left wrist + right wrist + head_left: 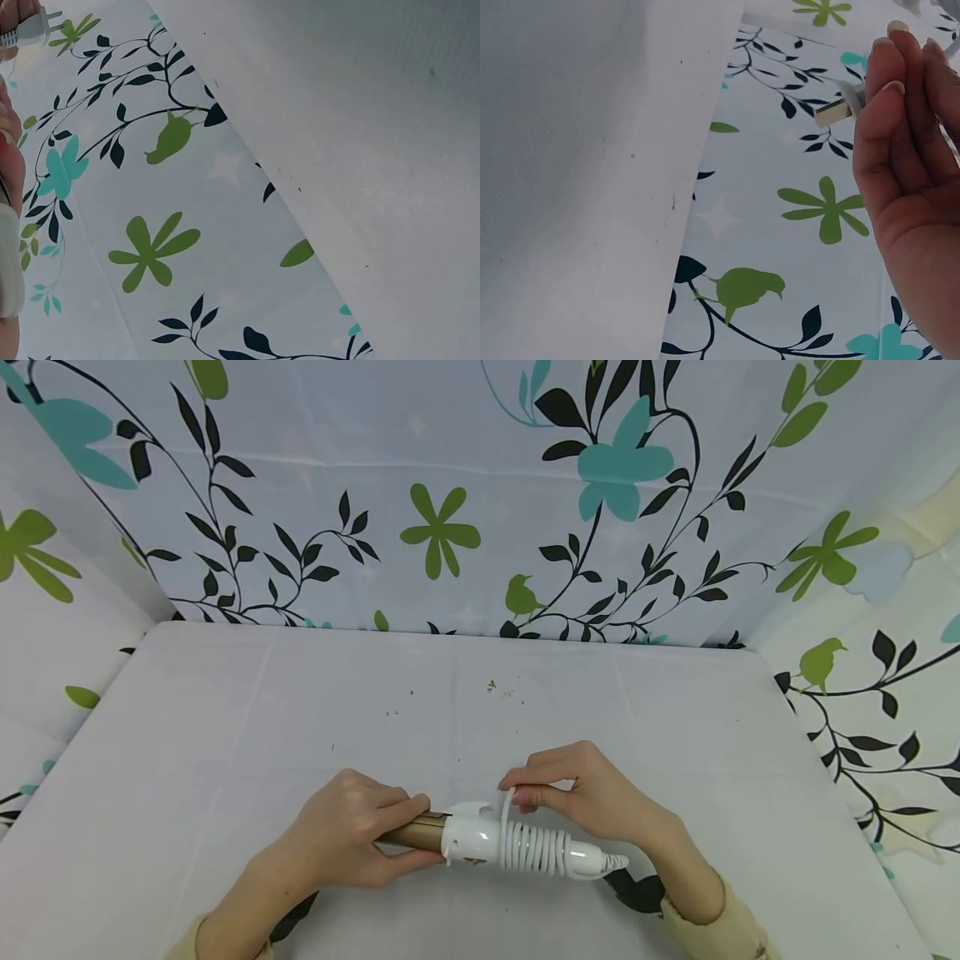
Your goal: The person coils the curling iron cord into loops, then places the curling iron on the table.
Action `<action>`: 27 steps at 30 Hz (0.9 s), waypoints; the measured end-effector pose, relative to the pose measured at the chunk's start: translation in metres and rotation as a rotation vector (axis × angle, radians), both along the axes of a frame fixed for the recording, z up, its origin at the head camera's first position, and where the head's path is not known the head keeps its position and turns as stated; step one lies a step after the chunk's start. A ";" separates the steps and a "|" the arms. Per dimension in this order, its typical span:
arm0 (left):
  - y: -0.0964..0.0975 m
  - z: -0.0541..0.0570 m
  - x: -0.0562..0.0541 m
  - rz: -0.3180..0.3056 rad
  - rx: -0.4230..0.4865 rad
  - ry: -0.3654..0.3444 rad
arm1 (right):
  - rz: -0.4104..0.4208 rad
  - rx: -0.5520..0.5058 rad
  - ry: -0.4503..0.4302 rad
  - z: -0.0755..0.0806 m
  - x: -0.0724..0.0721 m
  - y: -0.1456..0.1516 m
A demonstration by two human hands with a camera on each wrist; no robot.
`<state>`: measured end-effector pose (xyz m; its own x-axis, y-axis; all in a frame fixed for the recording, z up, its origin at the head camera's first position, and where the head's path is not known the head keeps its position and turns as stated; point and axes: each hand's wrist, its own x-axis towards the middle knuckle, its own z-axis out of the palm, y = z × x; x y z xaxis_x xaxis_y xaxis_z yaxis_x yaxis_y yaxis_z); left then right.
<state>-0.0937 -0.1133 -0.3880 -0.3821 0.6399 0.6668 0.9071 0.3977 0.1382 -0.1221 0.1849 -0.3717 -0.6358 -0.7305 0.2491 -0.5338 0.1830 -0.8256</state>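
A curling iron (472,841) with a white handle and a gold-coloured barrel (416,832) lies crosswise low over the table in the head view. My left hand (356,831) grips the barrel, thumb in front and fingers behind. White cord (532,849) is wound in several turns round the handle. From these turns a strand rises to my right hand (588,789), whose thumb and fingers pinch it. In the left wrist view a two-pin plug (31,31) sticks out between fingertips at the upper left. The right wrist view has fingers (881,142) in front of a gold-coloured end.
The white table (300,710) bears a few small specks of debris (491,686) beyond the hands. Leaf-patterned cloth (450,452) hangs behind it and along both sides. Dark bands (636,891) show by both wrists.
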 end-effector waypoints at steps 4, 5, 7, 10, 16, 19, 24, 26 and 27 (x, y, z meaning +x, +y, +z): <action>0.000 0.003 0.001 -0.011 0.043 -0.030 | -0.013 -0.031 -0.063 0.000 0.001 -0.001; 0.000 0.003 0.001 -0.005 0.050 -0.028 | -0.011 -0.037 -0.068 0.000 0.001 -0.001; -0.001 0.004 0.002 0.001 0.068 -0.030 | -0.003 -0.049 -0.065 0.000 0.000 -0.002; -0.001 0.006 0.001 0.013 0.098 -0.013 | 0.006 -0.079 -0.056 -0.002 0.000 -0.005; 0.000 0.010 0.001 0.055 0.184 0.010 | -0.036 -0.145 -0.102 -0.008 0.007 -0.022; 0.000 0.010 0.002 0.132 0.186 -0.027 | -0.155 -0.069 -0.161 -0.013 0.011 -0.026; 0.002 0.006 0.002 0.235 0.162 -0.115 | -0.342 0.082 -0.146 -0.023 0.014 -0.031; 0.003 0.004 0.002 0.255 0.148 -0.149 | -0.406 0.086 -0.110 -0.026 0.015 -0.035; 0.003 0.004 0.002 0.270 0.140 -0.169 | -0.432 0.082 -0.076 -0.028 0.015 -0.036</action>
